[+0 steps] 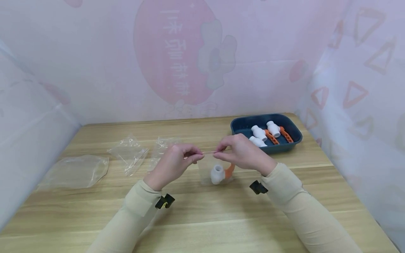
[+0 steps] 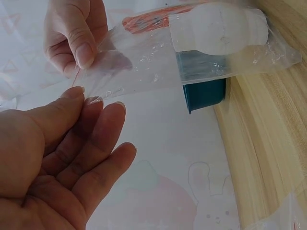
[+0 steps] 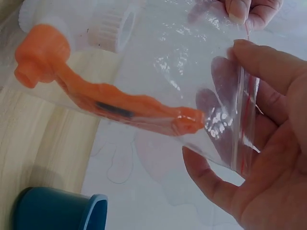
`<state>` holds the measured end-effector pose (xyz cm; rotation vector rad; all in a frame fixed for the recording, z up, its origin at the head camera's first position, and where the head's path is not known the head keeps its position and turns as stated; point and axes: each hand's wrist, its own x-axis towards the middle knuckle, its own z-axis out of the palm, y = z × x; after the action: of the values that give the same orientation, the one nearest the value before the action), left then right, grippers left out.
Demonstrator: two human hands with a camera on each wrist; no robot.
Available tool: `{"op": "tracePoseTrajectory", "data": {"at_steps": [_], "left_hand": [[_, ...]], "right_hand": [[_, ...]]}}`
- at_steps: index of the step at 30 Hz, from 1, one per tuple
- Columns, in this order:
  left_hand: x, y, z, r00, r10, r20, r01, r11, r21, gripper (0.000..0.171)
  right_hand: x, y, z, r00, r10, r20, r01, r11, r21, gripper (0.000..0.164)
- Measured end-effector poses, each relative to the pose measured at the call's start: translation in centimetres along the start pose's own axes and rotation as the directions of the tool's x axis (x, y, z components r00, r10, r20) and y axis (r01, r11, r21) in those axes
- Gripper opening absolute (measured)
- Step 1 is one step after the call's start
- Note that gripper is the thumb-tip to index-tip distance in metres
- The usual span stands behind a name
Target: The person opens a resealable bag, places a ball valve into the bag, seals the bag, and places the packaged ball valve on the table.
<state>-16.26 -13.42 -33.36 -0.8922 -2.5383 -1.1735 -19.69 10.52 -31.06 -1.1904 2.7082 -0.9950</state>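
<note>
A clear zip bag (image 2: 139,72) with a red seal line hangs between my two hands. Inside it lies a white ball valve (image 1: 217,174) with an orange handle (image 3: 115,103), down at the bag's lower end. My left hand (image 1: 177,160) pinches one end of the bag's top edge between thumb and forefinger. At the other end, my right hand (image 1: 242,153) pinches the same edge, thumb in front and fingers behind the film. In the head view the bag's lower part overlaps the wooden table (image 1: 196,225).
At the back right stands a dark blue tray (image 1: 235,123) holding several white valves (image 1: 259,133) with orange handles. Crumpled clear bags (image 1: 129,153) lie left of my hands, with a flatter clear bag (image 1: 77,170) farther left. Patterned cloth (image 1: 110,70) walls in the table's back and sides.
</note>
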Motion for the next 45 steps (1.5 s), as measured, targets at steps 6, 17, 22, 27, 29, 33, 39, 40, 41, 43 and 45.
{"op": "tracePoseTrajectory", "data": {"at_steps": [6, 17, 22, 27, 29, 33, 39, 40, 41, 43, 45], "left_hand": [[0.3, 0.2, 0.2, 1.000, 0.003, 0.006, -0.003, 1.000, 0.001, 0.003], [0.2, 0.4, 0.1, 1.000, -0.026, 0.003, 0.026, 0.999, 0.023, 0.004], [0.1, 0.4, 0.0, 0.999, -0.040, 0.007, 0.040, 0.999, 0.018, 0.004], [0.1, 0.4, 0.0, 0.999, -0.034, 0.008, 0.034, 0.999, 0.007, 0.003], [0.1, 0.3, 0.0, 0.999, -0.031, 0.009, 0.031, 1.000, 0.004, 0.004], [0.2, 0.3, 0.1, 1.000, -0.028, 0.012, 0.028, 1.000, -0.001, 0.004], [0.1, 0.3, 0.2, 0.999, -0.034, 0.008, 0.034, 0.999, -0.004, 0.003], [0.1, 0.3, 0.2, 0.999, -0.038, 0.007, 0.038, 0.999, -0.003, 0.003], [0.0, 0.3, 0.2, 0.999, -0.041, 0.006, 0.041, 0.999, -0.002, 0.003], [0.0, 0.3, 0.1, 0.999, -0.049, 0.005, 0.049, 0.999, 0.001, 0.003], [0.0, 0.3, 0.1, 0.998, -0.056, 0.005, 0.056, 0.998, 0.005, 0.003]], "right_hand": [[-0.2, 0.0, -0.2, 0.999, -0.033, -0.021, 0.032, 0.998, -0.053, 0.005], [-0.4, 1.1, -0.2, 1.000, -0.015, -0.024, 0.016, 0.999, 0.042, 0.005], [-0.7, 1.5, -0.2, 1.000, 0.005, -0.022, -0.004, 0.999, 0.054, 0.005], [-0.8, 1.5, -0.2, 1.000, -0.003, -0.023, 0.004, 0.998, 0.057, 0.007], [-0.8, 1.5, -0.2, 1.000, -0.009, -0.028, 0.010, 0.999, 0.052, 0.006], [-0.8, 1.4, -0.2, 0.999, -0.031, -0.038, 0.032, 0.999, 0.038, 0.006], [-0.9, 1.7, -0.2, 1.000, 0.012, -0.008, -0.011, 0.997, 0.070, 0.004], [-0.9, 1.7, -0.2, 1.000, 0.025, -0.003, -0.025, 0.997, 0.075, 0.004], [-1.0, 1.8, -0.2, 0.999, 0.037, 0.000, -0.037, 0.996, 0.081, 0.004], [-1.0, 1.9, -0.2, 0.999, 0.054, 0.001, -0.054, 0.995, 0.084, 0.005], [-1.1, 2.0, -0.3, 0.998, 0.067, -0.001, -0.066, 0.994, 0.087, 0.006]]}}
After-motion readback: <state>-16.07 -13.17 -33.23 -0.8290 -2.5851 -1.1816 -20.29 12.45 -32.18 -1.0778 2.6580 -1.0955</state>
